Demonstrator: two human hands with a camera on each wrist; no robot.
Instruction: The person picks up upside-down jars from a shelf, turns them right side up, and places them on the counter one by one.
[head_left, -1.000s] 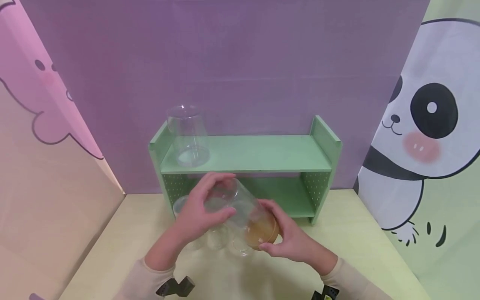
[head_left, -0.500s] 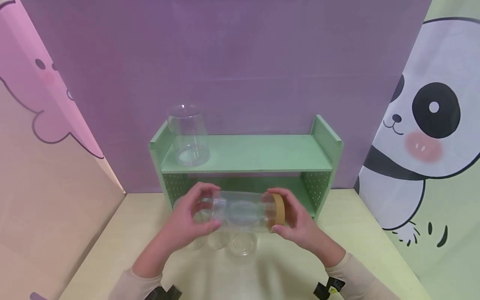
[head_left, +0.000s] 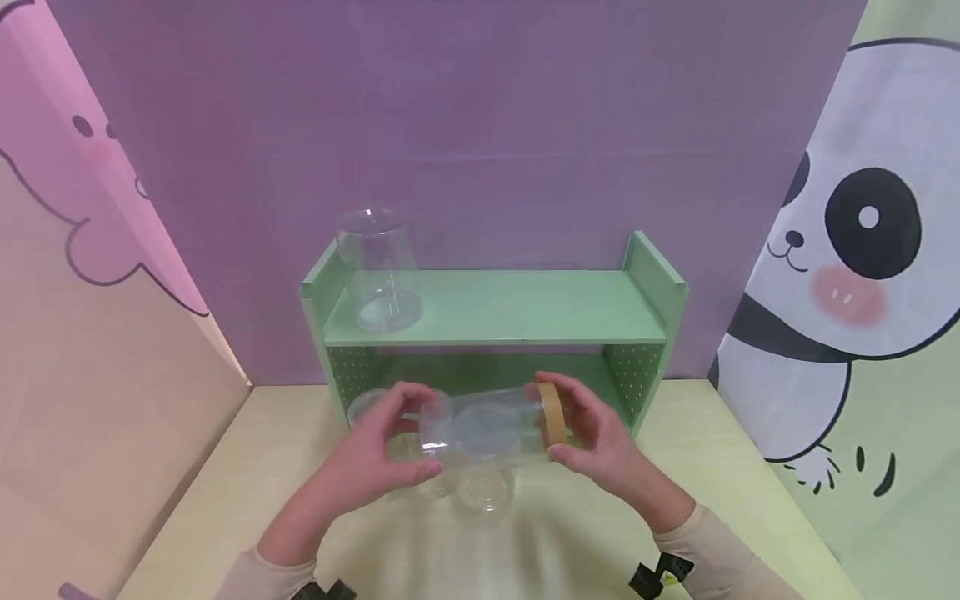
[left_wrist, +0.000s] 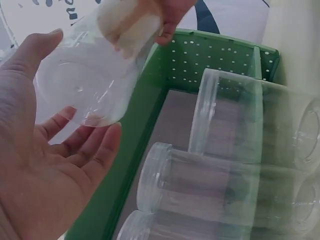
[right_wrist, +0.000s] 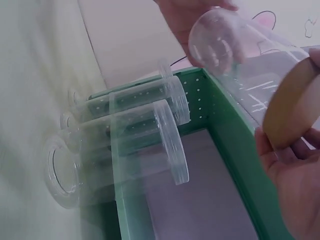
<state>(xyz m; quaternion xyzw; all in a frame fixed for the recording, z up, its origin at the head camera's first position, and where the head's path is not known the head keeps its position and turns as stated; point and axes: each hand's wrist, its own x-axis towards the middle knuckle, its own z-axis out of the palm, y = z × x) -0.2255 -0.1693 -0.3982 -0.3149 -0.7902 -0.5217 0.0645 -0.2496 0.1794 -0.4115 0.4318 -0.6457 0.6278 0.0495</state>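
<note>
Tan lid gripped by the right hand, a clear jar tilted steeply a second ago is nearly level, the left hand's hold unclear, standing jars partly hidden.

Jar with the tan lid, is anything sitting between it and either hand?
Nothing visible. The right hand grips the tan lid directly, and the left hand is right at the clear end of the jar. The other jars stand in front of the shelf, not in between.
</note>
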